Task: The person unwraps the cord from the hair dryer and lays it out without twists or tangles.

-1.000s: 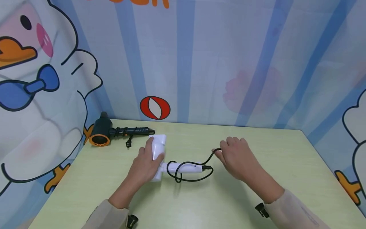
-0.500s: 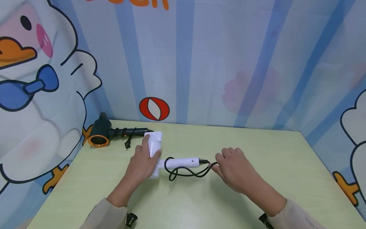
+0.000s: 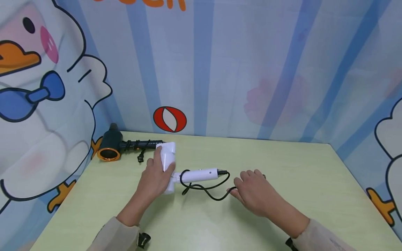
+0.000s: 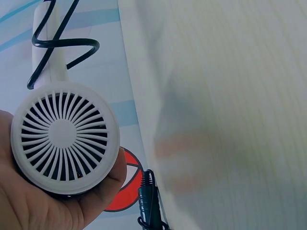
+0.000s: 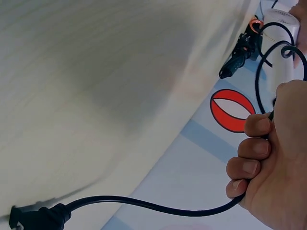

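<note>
My left hand (image 3: 154, 178) grips the head of a white hair dryer (image 3: 201, 175) above the table, its handle pointing right. In the left wrist view the round slotted grille (image 4: 63, 134) faces the camera, with fingers wrapped around the head. A black cord (image 3: 217, 199) runs from the handle's end and loops loosely around the handle. To the right, my right hand (image 3: 255, 195) holds the cord in curled fingers. From the bottom of that fist the cord's free end leads to a black plug (image 5: 42, 218) in the right wrist view.
A black hair dryer (image 3: 109, 141) with an orange rim lies at the table's back left, its cord wound around its handle and its plug (image 3: 140, 158) on the table. Behind the pale table (image 3: 298, 167) hangs a blue striped cartoon backdrop (image 3: 226, 69).
My right hand has come nearer to me, bringing the cord down and changing the loop's shape. The white hair dryer has shifted slightly left and away, its handle now tilted up a little.
</note>
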Available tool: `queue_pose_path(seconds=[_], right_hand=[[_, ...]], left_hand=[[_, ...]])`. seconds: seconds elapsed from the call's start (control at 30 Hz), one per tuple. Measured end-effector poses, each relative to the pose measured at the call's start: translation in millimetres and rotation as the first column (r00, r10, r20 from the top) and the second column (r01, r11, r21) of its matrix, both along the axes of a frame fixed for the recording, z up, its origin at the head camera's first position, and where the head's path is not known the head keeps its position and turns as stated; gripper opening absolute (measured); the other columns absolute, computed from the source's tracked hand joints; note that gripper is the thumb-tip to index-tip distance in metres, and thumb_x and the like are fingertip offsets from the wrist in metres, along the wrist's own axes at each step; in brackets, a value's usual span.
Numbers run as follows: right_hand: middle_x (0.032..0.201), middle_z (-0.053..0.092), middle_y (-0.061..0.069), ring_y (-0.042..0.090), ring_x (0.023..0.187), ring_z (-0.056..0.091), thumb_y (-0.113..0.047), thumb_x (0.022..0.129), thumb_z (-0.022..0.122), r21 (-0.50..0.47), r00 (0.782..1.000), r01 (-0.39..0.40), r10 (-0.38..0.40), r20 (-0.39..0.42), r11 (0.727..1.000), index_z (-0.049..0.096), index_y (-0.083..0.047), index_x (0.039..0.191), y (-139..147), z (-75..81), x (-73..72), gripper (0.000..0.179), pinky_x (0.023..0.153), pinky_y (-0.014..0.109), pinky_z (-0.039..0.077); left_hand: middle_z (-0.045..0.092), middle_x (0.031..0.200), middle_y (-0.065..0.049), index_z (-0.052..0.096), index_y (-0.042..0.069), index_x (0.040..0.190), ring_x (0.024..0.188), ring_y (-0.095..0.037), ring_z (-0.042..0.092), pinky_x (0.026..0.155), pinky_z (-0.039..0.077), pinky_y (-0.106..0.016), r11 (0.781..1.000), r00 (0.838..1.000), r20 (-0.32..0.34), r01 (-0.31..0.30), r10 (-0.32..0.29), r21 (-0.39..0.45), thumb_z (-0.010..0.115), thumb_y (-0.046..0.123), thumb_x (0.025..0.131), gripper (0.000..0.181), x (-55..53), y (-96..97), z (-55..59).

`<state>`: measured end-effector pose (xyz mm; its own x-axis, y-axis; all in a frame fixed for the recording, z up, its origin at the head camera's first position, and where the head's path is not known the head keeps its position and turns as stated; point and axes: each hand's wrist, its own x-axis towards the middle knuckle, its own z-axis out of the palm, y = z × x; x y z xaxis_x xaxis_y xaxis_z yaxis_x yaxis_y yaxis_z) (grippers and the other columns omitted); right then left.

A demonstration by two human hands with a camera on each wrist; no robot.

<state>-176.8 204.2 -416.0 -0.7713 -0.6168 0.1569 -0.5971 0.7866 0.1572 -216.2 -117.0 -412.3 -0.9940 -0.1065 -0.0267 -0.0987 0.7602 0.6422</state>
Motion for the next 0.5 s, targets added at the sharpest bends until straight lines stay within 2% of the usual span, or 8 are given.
queue_pose_path(seconds=[0.27, 0.5], right_hand=[[0.069, 0.035, -0.002, 0.017, 0.063, 0.031, -0.043, 0.104, 0.052, 0.039, 0.998, -0.004, 0.002, 0.057, 0.999, 0.045, -0.016, 0.074, 3, -10.6, -9.2, 0.041, 0.066, 0.033, 0.027], [0.067, 0.036, -0.002, 0.017, 0.061, 0.033, -0.042, 0.104, 0.052, 0.066, 0.996, 0.014, -0.02, 0.091, 0.998, 0.049, -0.015, 0.074, 6, -19.8, -16.5, 0.041, 0.065, 0.034, 0.028]], left_hand=[[0.047, 0.132, -0.022, 0.01, 0.02, 0.162, 0.103, -0.039, 0.06, 0.075, 0.059, -0.05, 1.0, 1.0, -0.002, 0.0, 0.0, 0.012, 0.056, 0.043, 0.1, 0.081, 0.2, 0.5, 5.9], [0.047, 0.131, -0.022, 0.01, 0.02, 0.162, 0.101, -0.038, 0.061, 0.074, 0.058, -0.048, 1.0, 1.0, -0.019, 0.007, -0.007, 0.021, 0.055, 0.043, 0.1, 0.08, 2.6, -1.6, 9.9]])
